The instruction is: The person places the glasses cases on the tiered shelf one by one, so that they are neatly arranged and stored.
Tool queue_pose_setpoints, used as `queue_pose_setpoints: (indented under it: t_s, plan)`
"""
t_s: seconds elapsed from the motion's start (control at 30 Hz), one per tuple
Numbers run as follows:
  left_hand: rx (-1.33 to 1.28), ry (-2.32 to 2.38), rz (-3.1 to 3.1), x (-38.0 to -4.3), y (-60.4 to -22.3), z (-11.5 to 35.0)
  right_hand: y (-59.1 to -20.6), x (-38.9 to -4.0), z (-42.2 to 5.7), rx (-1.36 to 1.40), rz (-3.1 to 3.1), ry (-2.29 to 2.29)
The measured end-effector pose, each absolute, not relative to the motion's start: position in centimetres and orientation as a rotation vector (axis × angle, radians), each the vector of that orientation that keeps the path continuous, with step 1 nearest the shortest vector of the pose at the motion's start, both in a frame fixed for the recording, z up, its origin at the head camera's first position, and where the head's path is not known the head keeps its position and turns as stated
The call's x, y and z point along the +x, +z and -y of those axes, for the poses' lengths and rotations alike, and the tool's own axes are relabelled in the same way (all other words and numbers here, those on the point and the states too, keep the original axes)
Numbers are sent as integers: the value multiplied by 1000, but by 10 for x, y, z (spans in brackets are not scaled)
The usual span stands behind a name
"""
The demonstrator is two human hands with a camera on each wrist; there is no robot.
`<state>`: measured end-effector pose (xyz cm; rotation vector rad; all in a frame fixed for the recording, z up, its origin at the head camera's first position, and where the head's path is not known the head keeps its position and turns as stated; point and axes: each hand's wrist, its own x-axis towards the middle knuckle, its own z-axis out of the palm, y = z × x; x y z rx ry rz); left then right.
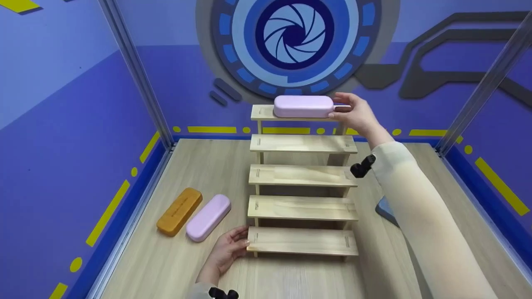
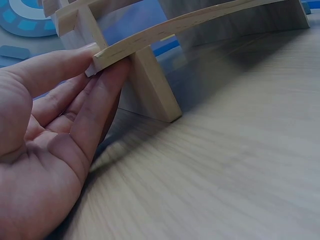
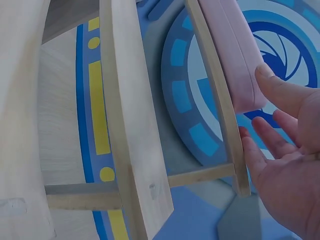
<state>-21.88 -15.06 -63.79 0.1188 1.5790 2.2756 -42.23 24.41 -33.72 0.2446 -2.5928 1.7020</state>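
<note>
Below, left hand (image 1: pixel 226 250) pinches bottom step (image 1: pixel 302 241) edge; above, right hand (image 1: pixel 358 114) spreads roomily at pink case (image 1: pixel 303 106)

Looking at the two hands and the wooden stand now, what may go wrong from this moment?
First, the upper pink case rests on the narrow top shelf, with the right hand at its right end; a careless nudge might push it off the shelf.

Second, the left hand pinches the left end of the bottom shelf; a tug there could shift the wooden stand and unsettle the case above.
</note>
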Motion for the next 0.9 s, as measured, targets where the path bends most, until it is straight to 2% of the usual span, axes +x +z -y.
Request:
queue_pose_setpoints:
  t_s: [0.5, 0.9]
  plan:
    - [102, 2288, -1577, -220, -642, 150, -354, -385, -289, 252, 2461, 1748]
    - [61, 2261, -1603, -220, -636, 150, -390, -348, -327, 406, 2316, 1872]
